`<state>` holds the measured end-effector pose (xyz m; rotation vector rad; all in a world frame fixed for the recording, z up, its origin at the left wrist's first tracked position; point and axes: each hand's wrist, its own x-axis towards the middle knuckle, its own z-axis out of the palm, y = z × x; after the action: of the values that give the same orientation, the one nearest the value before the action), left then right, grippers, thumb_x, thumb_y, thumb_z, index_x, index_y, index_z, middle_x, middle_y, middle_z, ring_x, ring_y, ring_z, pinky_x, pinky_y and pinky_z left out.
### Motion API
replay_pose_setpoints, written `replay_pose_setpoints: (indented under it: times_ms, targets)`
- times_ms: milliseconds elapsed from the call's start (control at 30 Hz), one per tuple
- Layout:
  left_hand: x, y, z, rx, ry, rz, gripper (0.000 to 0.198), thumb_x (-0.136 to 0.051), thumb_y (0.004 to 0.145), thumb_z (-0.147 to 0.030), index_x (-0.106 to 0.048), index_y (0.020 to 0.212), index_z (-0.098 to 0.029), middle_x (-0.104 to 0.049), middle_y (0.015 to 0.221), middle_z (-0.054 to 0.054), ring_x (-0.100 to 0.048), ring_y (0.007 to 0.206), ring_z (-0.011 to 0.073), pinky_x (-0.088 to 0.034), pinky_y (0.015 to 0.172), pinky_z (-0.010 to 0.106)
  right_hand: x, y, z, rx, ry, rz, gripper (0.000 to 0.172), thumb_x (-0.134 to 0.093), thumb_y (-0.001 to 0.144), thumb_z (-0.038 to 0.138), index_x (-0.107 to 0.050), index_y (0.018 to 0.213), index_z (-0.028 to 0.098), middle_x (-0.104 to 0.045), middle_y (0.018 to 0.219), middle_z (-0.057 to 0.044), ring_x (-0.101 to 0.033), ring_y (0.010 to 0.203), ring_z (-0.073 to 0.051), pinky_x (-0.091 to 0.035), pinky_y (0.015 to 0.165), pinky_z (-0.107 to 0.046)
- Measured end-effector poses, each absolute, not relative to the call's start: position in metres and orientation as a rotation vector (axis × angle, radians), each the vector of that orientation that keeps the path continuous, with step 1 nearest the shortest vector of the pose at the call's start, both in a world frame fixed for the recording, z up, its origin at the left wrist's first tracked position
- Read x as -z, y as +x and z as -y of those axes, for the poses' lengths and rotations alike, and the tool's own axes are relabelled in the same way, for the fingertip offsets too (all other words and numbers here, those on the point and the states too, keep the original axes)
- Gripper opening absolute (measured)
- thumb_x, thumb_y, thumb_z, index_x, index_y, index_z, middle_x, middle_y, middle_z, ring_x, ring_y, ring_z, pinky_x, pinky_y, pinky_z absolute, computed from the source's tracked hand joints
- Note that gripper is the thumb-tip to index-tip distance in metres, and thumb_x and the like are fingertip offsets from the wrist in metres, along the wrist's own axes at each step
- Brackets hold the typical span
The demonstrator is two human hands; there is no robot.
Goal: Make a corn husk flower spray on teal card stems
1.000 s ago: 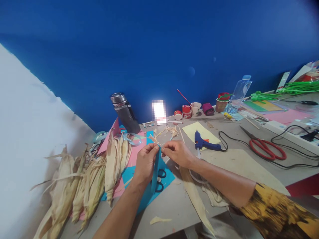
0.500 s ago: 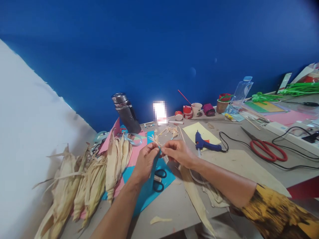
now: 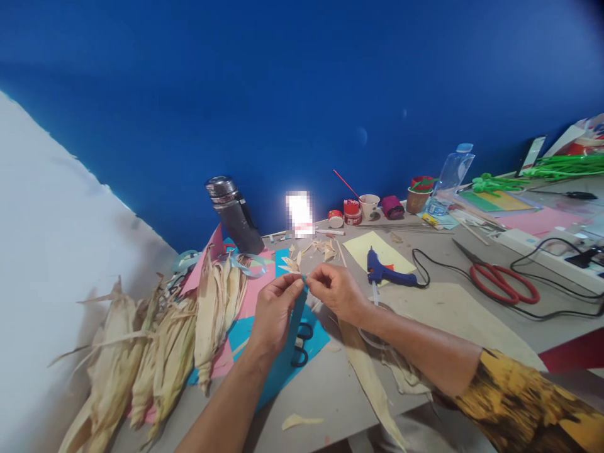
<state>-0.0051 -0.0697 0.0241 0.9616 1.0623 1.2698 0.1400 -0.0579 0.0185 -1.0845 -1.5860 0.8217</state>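
My left hand point(image 3: 279, 305) pinches a strip of blue paper point(image 3: 297, 314) between thumb and fingers; the strip hangs below the hand. Close beside it, my right hand point(image 3: 337, 289) is closed in a pinch at the strip's upper end, fingertips almost touching the left ones. Pale corn husk pieces point(image 3: 291, 261) poke up just beyond the left fingertips; whether they are held too is unclear. Black-handled scissors point(image 3: 302, 346) lie under the hands on a blue sheet point(image 3: 314, 327), their blades hidden. A long corn husk point(image 3: 363, 371) lies below my right forearm.
Corn husk bundles point(image 3: 165, 352) are piled at left, near a dark thermos point(image 3: 233, 217). To the right lie a blue glue gun point(image 3: 391, 272) with its cord, red-handled scissors point(image 3: 503, 282) and a power strip point(image 3: 542, 255). Paper cups, paint jars and a plastic bottle point(image 3: 453, 179) line the wall.
The fingers have shifted slightly at the top of the blue strip, and the husk pieces beyond them look more spread. The whole view has moved a little.
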Motion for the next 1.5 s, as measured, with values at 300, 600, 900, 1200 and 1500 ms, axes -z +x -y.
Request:
replay_pose_setpoints:
  times_ms: [300, 600, 900, 1200, 1500]
  targets:
    - [-0.031, -0.009, 0.071, -1.164, 1.143, -1.070, 0.023, -0.076, 0.068, -0.035, -0.067, 0.074, -0.015, -0.064, 0.071, 0.003, -0.057, 0.067, 0.0140, -0.045, 0.067, 0.026, -0.033, 0.150, 0.054, -1.228, -1.000, 1.454, 0.011, -0.061, 0.075, 0.026, -0.064, 0.072, 0.016, -0.054, 0.053, 0.004, -0.045, 0.045, -0.007, -0.035, 0.045, -0.020]
    - [-0.023, -0.010, 0.068, -1.012, 1.053, -0.977, 0.029, -0.076, 0.070, -0.038, -0.067, 0.082, -0.014, -0.062, 0.075, 0.004, -0.058, 0.066, 0.0138, -0.049, 0.070, 0.029, -0.023, 0.152, 0.044, -1.543, -0.964, 1.343, 0.026, -0.075, 0.065, 0.032, -0.071, 0.085, 0.017, -0.060, 0.067, 0.001, -0.045, 0.055, -0.008, -0.029, 0.044, -0.019]
    - [-0.032, -0.008, 0.071, -0.996, 1.110, -1.073, 0.026, -0.077, 0.068, -0.038, -0.064, 0.071, -0.015, -0.058, 0.065, 0.001, -0.057, 0.061, 0.0135, -0.045, 0.059, 0.026, -0.027, 0.155, 0.042, -1.633, -0.915, 1.280, 0.019, -0.073, 0.063, 0.031, -0.061, 0.067, 0.016, -0.049, 0.057, 0.005, -0.038, 0.050, -0.006, -0.024, 0.043, -0.019]
    - [-0.033, -0.008, 0.072, -1.016, 1.167, -1.104, 0.022, -0.078, 0.065, -0.032, -0.063, 0.066, -0.016, -0.058, 0.060, 0.000, -0.055, 0.058, 0.0121, -0.044, 0.058, 0.024, -0.031, 0.155, 0.045, -1.615, -0.954, 1.289, 0.015, -0.069, 0.065, 0.027, -0.064, 0.075, 0.017, -0.049, 0.058, 0.005, -0.039, 0.051, -0.007, -0.026, 0.043, -0.019]
    - [-0.030, -0.009, 0.070, -0.976, 1.053, -1.043, 0.031, -0.082, 0.061, -0.035, -0.068, 0.076, -0.012, -0.059, 0.069, 0.001, -0.056, 0.059, 0.0113, -0.046, 0.060, 0.025, -0.026, 0.158, 0.040, -1.698, -0.969, 1.340, 0.029, -0.079, 0.063, 0.038, -0.067, 0.077, 0.015, -0.058, 0.068, 0.000, -0.043, 0.056, -0.008, -0.024, 0.045, -0.020]
